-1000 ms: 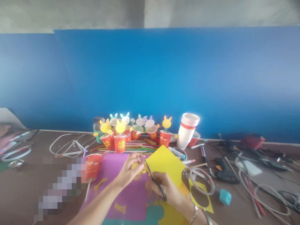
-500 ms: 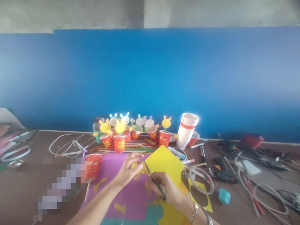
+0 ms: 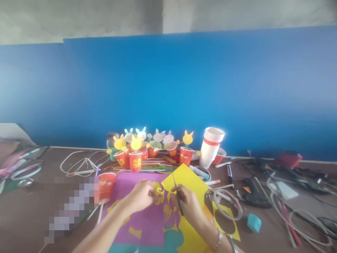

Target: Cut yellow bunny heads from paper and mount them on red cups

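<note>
- Step now, I think: cutting a small shape out of yellow paper w/ scissors.
- Left hand (image 3: 140, 195) has its fingers pinched shut on a small yellow paper piece (image 3: 159, 189). The piece is curly and sits between the two hands, just above the purple sheet (image 3: 137, 211).
- Right hand (image 3: 188, 203) is curled closed round the scissors (image 3: 177, 196). Blades point up and away; can't tell if they are open or shut, too blurry.
- Next move, my guess: the left hand needs to turn the little piece so the blades can get at the edge. Small snips, fingers kept out of the way.
- Under the hands: purple sheet w/ yellow scraps on it, and a big yellow sheet (image 3: 189, 181) just right of it.
- Behind them: a row of red cups (image 3: 135, 161) w/ paper bunny heads on sticks, and a stack of white cups (image 3: 210, 147) to the right.
- Brown table (image 3: 31, 211) is messy: white cords, tape rings, pens, a black glue gun (image 3: 252, 191), a small teal thing (image 3: 254, 223).
- Big blue board (image 3: 184, 88) stands at the back, grey wall above it.
</note>
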`<move>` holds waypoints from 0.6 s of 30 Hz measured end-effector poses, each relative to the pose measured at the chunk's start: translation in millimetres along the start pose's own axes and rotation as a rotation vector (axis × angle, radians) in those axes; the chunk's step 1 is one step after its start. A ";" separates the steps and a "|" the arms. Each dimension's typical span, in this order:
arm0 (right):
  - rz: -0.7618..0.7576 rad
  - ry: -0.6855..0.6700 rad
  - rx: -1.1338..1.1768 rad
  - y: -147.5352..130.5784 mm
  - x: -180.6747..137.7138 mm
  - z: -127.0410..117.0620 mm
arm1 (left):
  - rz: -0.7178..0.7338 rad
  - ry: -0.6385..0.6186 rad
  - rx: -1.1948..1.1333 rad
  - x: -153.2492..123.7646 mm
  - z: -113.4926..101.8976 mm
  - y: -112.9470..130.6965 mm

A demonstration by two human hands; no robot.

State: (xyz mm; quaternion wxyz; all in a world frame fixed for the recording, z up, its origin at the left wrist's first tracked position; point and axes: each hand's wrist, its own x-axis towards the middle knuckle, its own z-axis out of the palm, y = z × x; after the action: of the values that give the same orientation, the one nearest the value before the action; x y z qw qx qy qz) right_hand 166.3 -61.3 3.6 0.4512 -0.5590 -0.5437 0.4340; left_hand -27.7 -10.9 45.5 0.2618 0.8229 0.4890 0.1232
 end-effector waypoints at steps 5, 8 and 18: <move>-0.039 -0.013 -0.140 -7.9 -4.9 -1.3 | 0.013 0.173 0.104 1.6 2.8 -2.1; -0.123 0.011 -0.272 -13.4 -7.6 -1.0 | 0.024 0.182 0.185 5.5 2.3 -6.8; -0.206 0.025 -0.532 -13.6 -7.8 2.4 | -0.099 0.047 0.295 17.1 -2.1 -11.6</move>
State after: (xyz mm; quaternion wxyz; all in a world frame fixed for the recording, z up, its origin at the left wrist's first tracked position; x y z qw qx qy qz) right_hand 160.7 -69.0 16.4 0.3371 -0.6047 -0.6869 0.2211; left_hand -28.8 9.1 39.9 0.1324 0.8241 0.5479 0.0562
